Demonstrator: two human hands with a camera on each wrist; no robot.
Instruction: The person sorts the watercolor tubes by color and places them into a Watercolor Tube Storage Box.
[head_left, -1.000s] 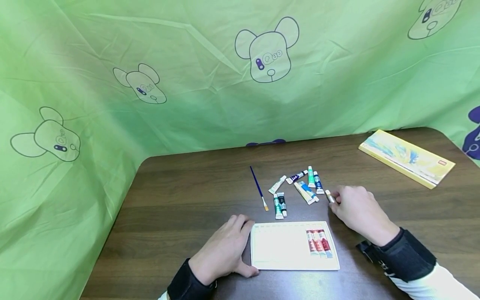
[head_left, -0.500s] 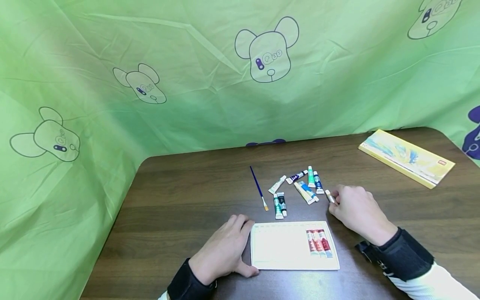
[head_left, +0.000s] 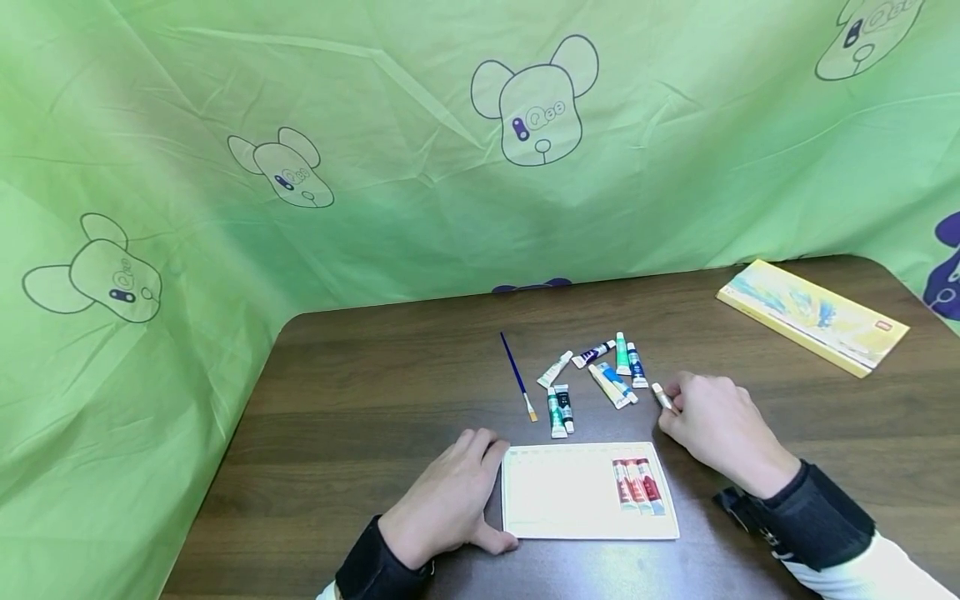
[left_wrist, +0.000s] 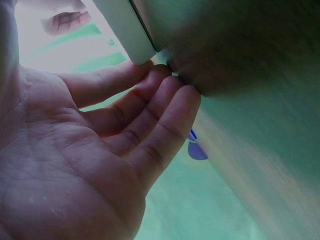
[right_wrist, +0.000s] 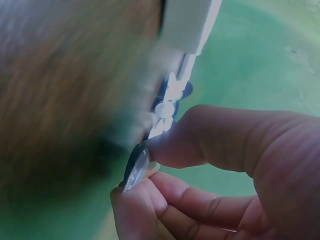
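Observation:
A shallow white tray (head_left: 562, 496) lies on the table before the person, with 3 red-toned paint tubes (head_left: 639, 487) side by side near its right end. My left hand (head_left: 447, 500) rests along the tray's left edge, thumb by the near corner and fingertips by the far one. In the left wrist view its relaxed fingers (left_wrist: 167, 117) touch the tray's side (left_wrist: 125, 30). Beyond the tray's far right corner, my right hand (head_left: 716, 425) pinches a small paint tube (head_left: 662, 396) between thumb and finger. The right wrist view shows that tube (right_wrist: 137, 170) close up, its label unreadable.
Several paint tubes (head_left: 622, 354) in green, blue, yellow and white lie loose behind the tray. A blue-handled paintbrush (head_left: 514, 367) is left of them. A flat yellow box (head_left: 813, 317) lies at the back right. A green patterned cloth (head_left: 405, 167) hangs behind the table.
The right hand and its paint tube have shifted only very slightly. The left hand, the tray and the loose tubes stay where they were.

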